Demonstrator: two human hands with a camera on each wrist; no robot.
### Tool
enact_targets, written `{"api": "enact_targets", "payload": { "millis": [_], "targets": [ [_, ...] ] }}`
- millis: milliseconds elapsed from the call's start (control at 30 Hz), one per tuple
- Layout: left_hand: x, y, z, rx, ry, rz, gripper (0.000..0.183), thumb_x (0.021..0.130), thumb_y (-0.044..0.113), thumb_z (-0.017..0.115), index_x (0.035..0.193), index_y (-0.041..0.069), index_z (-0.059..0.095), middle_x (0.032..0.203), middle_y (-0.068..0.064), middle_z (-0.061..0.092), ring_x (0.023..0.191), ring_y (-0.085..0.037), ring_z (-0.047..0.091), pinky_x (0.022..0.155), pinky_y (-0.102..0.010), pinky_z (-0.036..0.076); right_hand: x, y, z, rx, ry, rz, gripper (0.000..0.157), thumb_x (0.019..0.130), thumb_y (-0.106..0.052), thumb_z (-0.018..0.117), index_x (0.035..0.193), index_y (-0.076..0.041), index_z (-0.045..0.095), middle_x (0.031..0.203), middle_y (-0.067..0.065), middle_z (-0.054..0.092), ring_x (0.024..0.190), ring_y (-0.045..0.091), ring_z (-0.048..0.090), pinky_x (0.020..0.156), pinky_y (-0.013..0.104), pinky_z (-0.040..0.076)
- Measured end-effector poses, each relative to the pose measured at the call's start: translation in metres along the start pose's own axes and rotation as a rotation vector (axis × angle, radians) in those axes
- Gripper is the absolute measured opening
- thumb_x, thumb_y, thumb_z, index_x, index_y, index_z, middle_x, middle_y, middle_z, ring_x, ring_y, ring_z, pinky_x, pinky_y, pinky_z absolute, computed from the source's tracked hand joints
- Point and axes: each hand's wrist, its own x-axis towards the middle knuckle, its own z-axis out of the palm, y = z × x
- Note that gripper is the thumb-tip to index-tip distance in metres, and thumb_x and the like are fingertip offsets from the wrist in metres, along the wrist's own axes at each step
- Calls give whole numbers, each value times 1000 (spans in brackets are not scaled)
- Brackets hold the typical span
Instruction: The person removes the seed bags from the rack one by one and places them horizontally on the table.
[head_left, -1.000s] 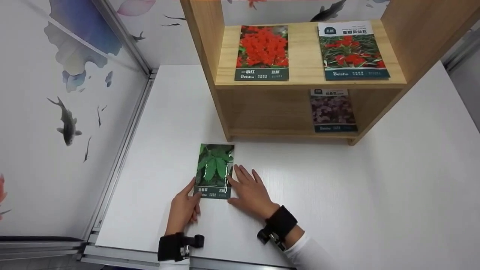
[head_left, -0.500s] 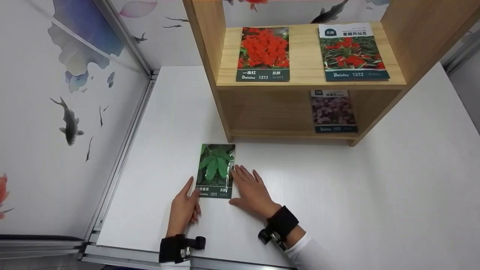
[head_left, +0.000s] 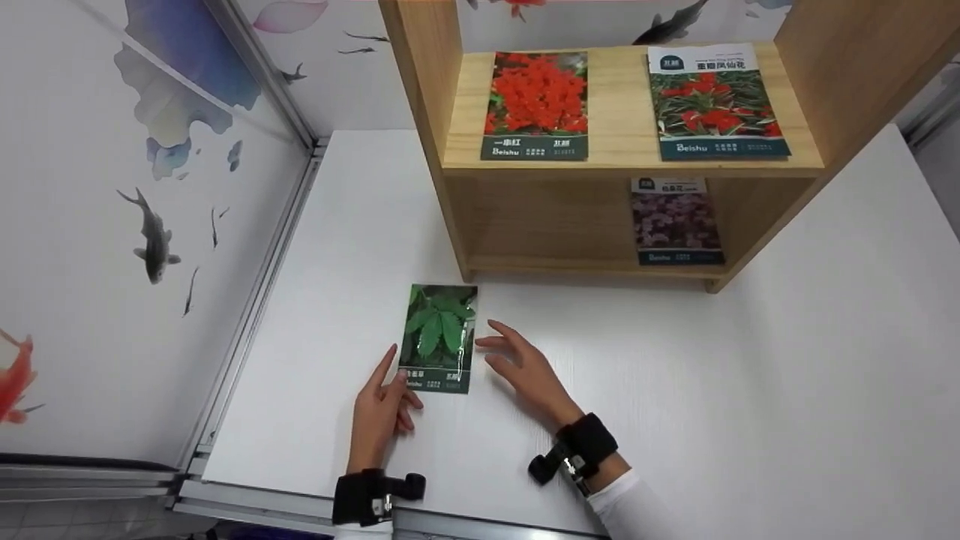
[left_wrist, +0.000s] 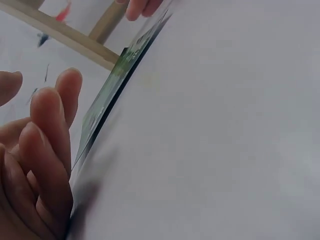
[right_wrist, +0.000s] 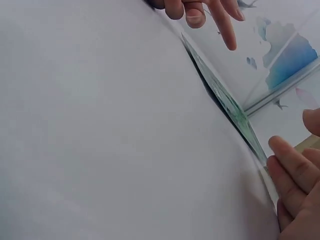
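A green seed packet point(head_left: 441, 339) with a leaf picture lies flat on the white table in front of the wooden shelf. By its lower left corner is my left hand point(head_left: 377, 418), with the index finger straight and the thumb near the corner; whether the thumb touches it I cannot tell. My right hand point(head_left: 531, 375) is raised beside the packet's right edge, apart from it, fingers loosely bent and holding nothing. Both wrist views show the packet edge-on, in the left wrist view as a thin green packet point(left_wrist: 107, 95) beyond the left fingers point(left_wrist: 47, 145).
A wooden shelf point(head_left: 566, 271) stands behind. Its upper board holds a red-flower packet point(head_left: 537, 101) at left and another red-flower packet point(head_left: 716, 105) at right. A purple-flower packet point(head_left: 676, 223) lies on the lower board at right. A patterned wall point(head_left: 82, 247) borders the left side.
My right hand has come off the packet's right edge and risen slightly, its fingers bending. The left hand stays by the lower left corner. The whole view has shifted a little.
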Motion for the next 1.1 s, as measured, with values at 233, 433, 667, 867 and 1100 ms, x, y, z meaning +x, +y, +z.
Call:
{"api": "enact_targets", "payload": {
  "millis": [233, 433, 667, 867, 1100],
  "targets": [
    [-5, -2, 12, -89, 17, 70, 44, 92, 38, 46, 135, 32, 38, 65, -14, 61, 43, -27, 52, 40, -36, 45, -9, -14, -14, 241, 69, -48, 50, 93, -13, 47, 139, -5, 28, 112, 19, 58, 111, 27, 50, 95, 41, 36],
    [-10, -1, 22, -197, 22, 131, 40, 94, 28, 45, 133, 19, 43, 66, -19, 58, 48, -32, 52, 43, -39, 45, -10, -17, -18, 383, 73, -26, 46, 95, -12, 44, 138, -9, 30, 104, 23, 59, 95, 34, 58, 86, 38, 45],
    [-20, 15, 30, -263, 71, 193, 37, 96, 24, 41, 130, 11, 47, 64, -22, 56, 47, -37, 51, 41, -44, 44, -14, -15, -21, 369, 155, -19, 41, 93, -14, 47, 133, -12, 39, 95, 19, 62, 84, 33, 60, 79, 41, 48],
    [-23, 15, 40, -296, 64, 240, 36, 97, 19, 39, 129, 5, 46, 63, -20, 57, 46, -32, 52, 39, -39, 43, -17, -10, -28, 339, 190, -36, 37, 92, -15, 50, 129, -11, 46, 90, 16, 64, 80, 30, 61, 74, 45, 47],
    [-23, 12, 51, -291, 16, 296, 35, 97, 18, 38, 124, 0, 50, 61, -19, 58, 47, -34, 55, 38, -39, 42, -17, 11, -33, 409, 256, -64, 46, 90, -24, 54, 129, -2, 45, 87, 18, 63, 78, 31, 60, 69, 40, 49]
  ]
}}
